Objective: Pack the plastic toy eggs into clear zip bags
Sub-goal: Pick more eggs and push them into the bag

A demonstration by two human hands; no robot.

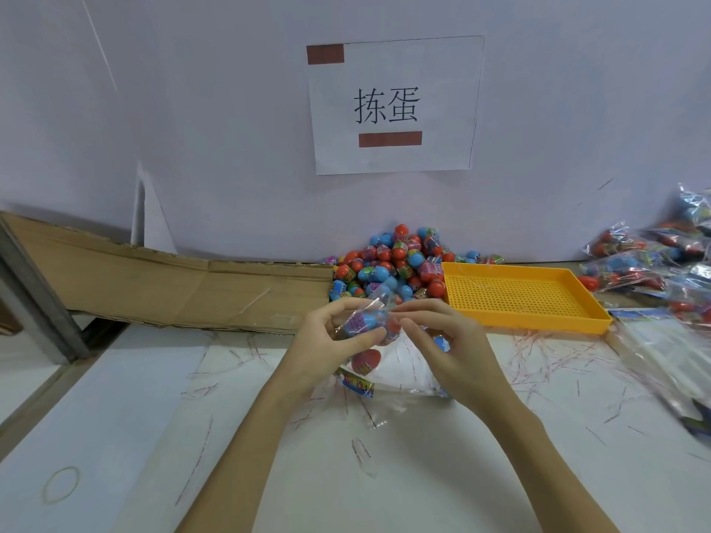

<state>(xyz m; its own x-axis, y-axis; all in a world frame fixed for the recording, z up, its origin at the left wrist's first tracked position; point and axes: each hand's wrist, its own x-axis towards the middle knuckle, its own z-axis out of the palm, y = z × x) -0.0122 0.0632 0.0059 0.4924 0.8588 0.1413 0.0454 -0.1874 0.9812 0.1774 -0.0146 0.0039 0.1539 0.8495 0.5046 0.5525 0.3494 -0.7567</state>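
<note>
The left hand (pixel 338 332) grips a blue egg (pixel 367 321) through the mouth of a clear bag (pixel 388 375), thumb curled over it. The right hand (pixel 442 336) pinches the bag's top edge just beside the left fingertips. A red egg (pixel 365 361) sits lower in the bag, between the two wrists. Beyond the hands lies a pile of eggs (pixel 392 263) (red, blue, some banded). Right of the right hand stands a yellow tray (pixel 538 321); farther right, filled bags (pixel 650 263) on the desk (pixel 115 417).

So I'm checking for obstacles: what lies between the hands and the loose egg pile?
Nothing in the head view: left hand and right hand, holding the bag, sit just before the egg pile.
</note>
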